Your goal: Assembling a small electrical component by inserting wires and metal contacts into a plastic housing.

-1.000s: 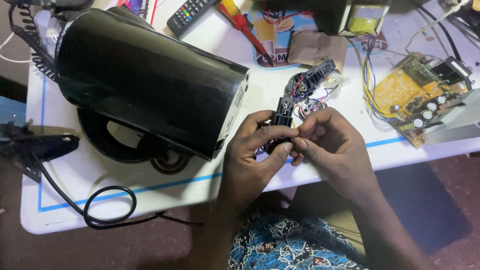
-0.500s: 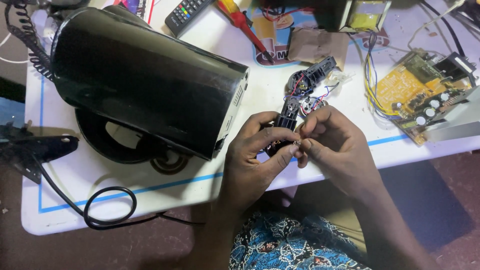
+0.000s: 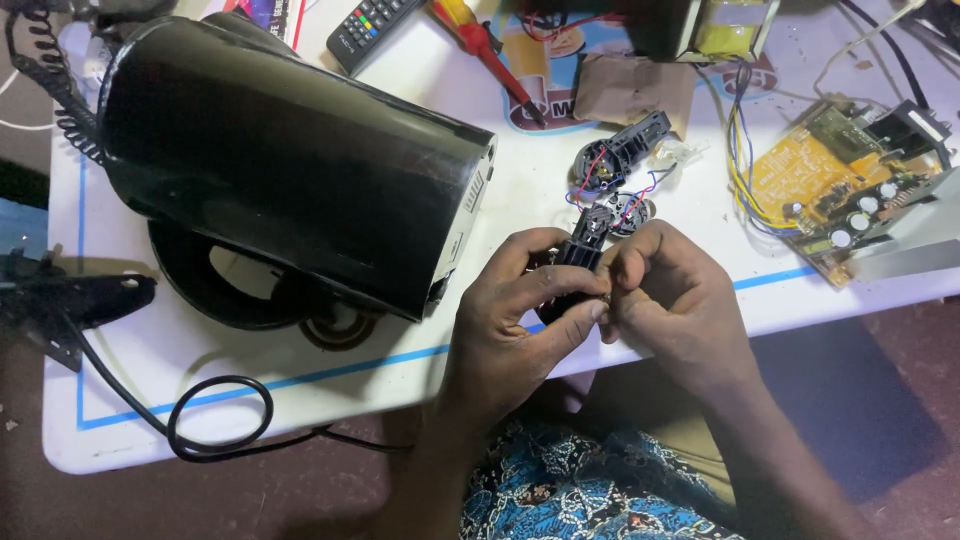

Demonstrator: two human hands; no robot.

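1 small black plastic part point(image 3: 578, 268) sits between both hands at the near edge of the white worktop point(image 3: 640, 170), thin red and blue wires trailing from its top. Left hand point(image 3: 520, 315): fingers clenched around the part's body. Right hand point(image 3: 668, 295): fingers pinched against the part's right side; what they grip there is hidden. Just beyond: 1 round black switch assembly point(image 3: 615, 160). Left: 1 black kettle point(image 3: 290, 160) lying on its side over 1 round black base point(image 3: 215, 285), 1 black cable point(image 3: 215, 420) looping off. Right: 1 yellow circuit board point(image 3: 825, 185). Far edge: 1 red screwdriver point(image 3: 485, 45), 1 remote control point(image 3: 370, 28). Blue line borders the worktop; dim floor below.
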